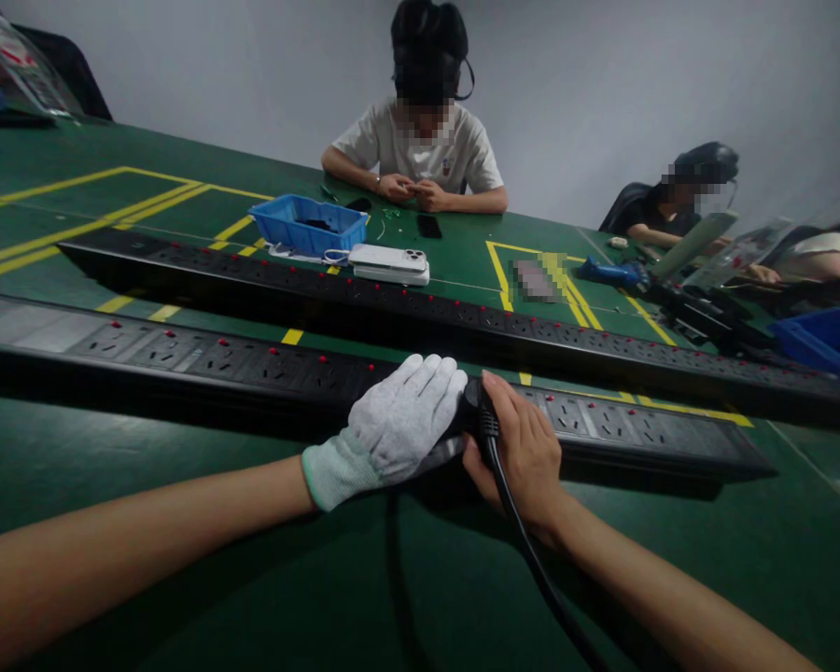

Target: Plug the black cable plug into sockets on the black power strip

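Note:
A long black socket strip (273, 369) with red indicators lies across the green table. My left hand (410, 415), in a grey-white glove, rests over the strip's middle, its fingers together and wrapped over the top; the palm side is hidden. Beside it my bare right hand (522, 448) grips a black plug (488, 420) against the strip, and its black cable (525, 541) runs down toward the lower right. Whether the plug sits in a socket is hidden by the hands. A second black socket strip (392, 313) lies just behind the first.
Beyond the strips are a blue bin (309, 224), a white phone (388, 261) on a white block, and a dark phone (429, 226). A person (427, 159) sits opposite, others at the right near a blue tray (822, 341) and a blue-handled tool (612, 273).

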The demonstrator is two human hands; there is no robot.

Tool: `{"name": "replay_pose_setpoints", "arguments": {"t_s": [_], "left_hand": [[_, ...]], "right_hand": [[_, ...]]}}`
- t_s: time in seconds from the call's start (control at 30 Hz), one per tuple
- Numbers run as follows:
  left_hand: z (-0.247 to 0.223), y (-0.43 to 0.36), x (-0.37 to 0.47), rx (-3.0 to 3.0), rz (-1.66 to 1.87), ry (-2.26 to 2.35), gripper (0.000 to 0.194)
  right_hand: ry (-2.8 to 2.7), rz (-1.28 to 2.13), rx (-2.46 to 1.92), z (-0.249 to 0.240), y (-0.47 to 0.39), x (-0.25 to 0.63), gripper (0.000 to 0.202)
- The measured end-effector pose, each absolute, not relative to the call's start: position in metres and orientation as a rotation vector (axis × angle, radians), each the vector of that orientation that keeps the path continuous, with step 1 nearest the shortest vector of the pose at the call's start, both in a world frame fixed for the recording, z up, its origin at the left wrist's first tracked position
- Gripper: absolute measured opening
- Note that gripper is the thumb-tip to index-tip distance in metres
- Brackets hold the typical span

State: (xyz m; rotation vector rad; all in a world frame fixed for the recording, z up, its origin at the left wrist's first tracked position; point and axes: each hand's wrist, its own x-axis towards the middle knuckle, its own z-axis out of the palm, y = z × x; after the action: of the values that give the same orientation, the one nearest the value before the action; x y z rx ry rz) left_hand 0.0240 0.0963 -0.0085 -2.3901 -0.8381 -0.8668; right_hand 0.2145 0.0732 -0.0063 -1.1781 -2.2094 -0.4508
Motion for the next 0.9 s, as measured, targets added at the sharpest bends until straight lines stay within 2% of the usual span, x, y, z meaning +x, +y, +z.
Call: {"name": "replay_pose_setpoints", "arguments": {"t_s": [0.9], "left_hand": [[-0.0124, 0.0953, 0.0229, -2.406, -0.798, -0.876, 0.057]], "right_hand": [[-2.202, -0.479, -1.193, -0.0075, 0.0725, 0.2145, 0.066]]}}
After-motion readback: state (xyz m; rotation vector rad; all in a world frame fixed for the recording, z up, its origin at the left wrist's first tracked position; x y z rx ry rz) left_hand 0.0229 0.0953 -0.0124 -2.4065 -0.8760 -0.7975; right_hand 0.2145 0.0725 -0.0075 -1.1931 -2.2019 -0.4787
